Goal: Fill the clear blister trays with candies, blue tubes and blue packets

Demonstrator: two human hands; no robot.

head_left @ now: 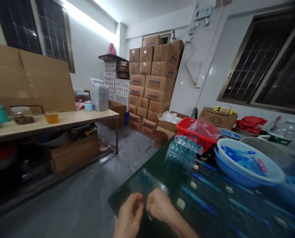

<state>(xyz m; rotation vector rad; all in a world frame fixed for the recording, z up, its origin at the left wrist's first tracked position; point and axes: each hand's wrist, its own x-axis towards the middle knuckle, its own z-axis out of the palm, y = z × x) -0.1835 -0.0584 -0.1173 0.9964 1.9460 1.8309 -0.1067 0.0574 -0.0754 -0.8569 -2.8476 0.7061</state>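
My left hand (129, 214) and my right hand (159, 205) are close together at the near corner of the dark green table (123, 195). Both have curled fingers and pinch the near edge of a clear plastic package (151, 181). Teal shapes show in its far part; motion blur hides the exact grip. To the right of my right hand lie blue pen-like sticks (198, 199) and small pale blocks (180, 204) in rows. Beyond the package stands a stack of clear packs with teal pieces (180, 152).
A red basket (187, 124) holding clear plastic stands behind the packs. Nested basins (219, 145) with blue pieces are at the right. Across the grey floor (87, 191) are a wooden table (87, 115), a round stool (159, 135) and stacked cartons (158, 84).
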